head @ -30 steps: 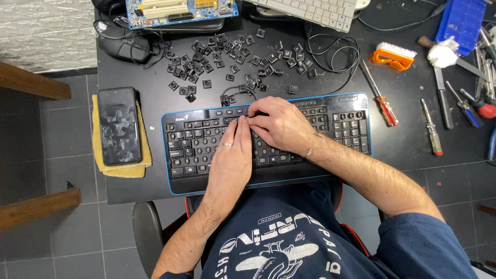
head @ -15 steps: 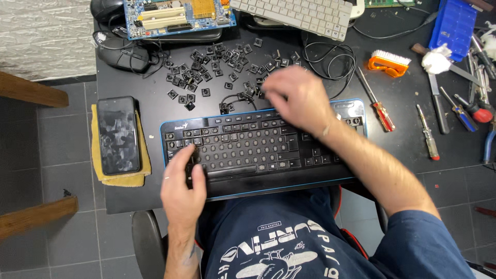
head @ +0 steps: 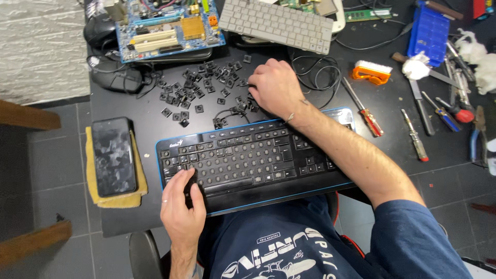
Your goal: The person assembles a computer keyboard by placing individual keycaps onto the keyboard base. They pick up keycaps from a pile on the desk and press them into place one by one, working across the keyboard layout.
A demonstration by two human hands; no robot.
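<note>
A black keyboard with a blue rim (head: pixel 248 163) lies across the near edge of the black table, partly over my lap. My left hand (head: pixel 181 209) grips its near left corner, thumb on the keys. Beyond the keyboard, my right hand (head: pixel 275 85) rests palm down on a scatter of loose black keycaps (head: pixel 194 88), fingers curled among them; what the fingers pinch is hidden.
A phone (head: pixel 112 155) lies on a yellow cloth at the left. A blue circuit board (head: pixel 165 31), a black mouse (head: pixel 98 31) and a white keyboard (head: pixel 279 23) sit at the back. An orange brush (head: pixel 371 71), screwdrivers (head: pixel 364 111), pliers and a blue box (head: pixel 429 33) fill the right side.
My right hand left the keyboard and reached back to the keycap pile. My left hand slid from the keys to the keyboard's near left corner.
</note>
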